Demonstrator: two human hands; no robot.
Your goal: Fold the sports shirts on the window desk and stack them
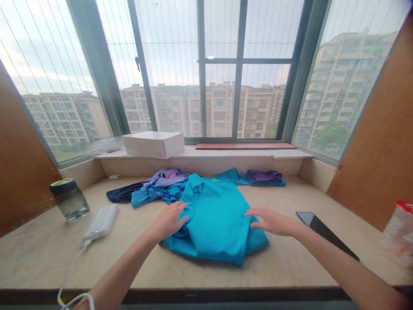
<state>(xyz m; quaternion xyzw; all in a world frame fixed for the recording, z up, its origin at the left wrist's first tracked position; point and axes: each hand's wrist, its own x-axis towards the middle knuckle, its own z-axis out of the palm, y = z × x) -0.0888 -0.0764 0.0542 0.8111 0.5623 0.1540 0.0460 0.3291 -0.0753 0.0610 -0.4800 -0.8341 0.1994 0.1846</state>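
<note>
A teal shirt [215, 215] is spread, partly folded, on the pale stone sill surface [290, 262] in front of the window, roughly at the middle of the ledge and close to its near edge. The left hand [169, 220] is laid flat on the shirt's left side, fingers extended and slightly spread, with nothing gripped; bunched fabric is seen just under and below the palm. The right hand [272, 221] is held open at the shirt's right edge, fingers straight and pointing inward, and whether the fingertips are pressed on the cloth or only hovering at it cannot be told. The garment is judged to be light, soft and limp, so it would sag and lose its shape if lifted by one point; a hold at two well-separated places, such as the folded edges on either side or the shoulders near the collar [195, 181], is judged to be safest. The smooth stone may let the cloth slide when it is pressed sideways. Behind it a heap of blue and purple clothes [158, 187] is touched by the shirt's upper edge, and a folded purple stack [265, 177] lies further back. A dark phone [324, 232] lies just beside the right wrist, and a white power bank [101, 221] and a glass jar [69, 199] are set to the left.
</note>
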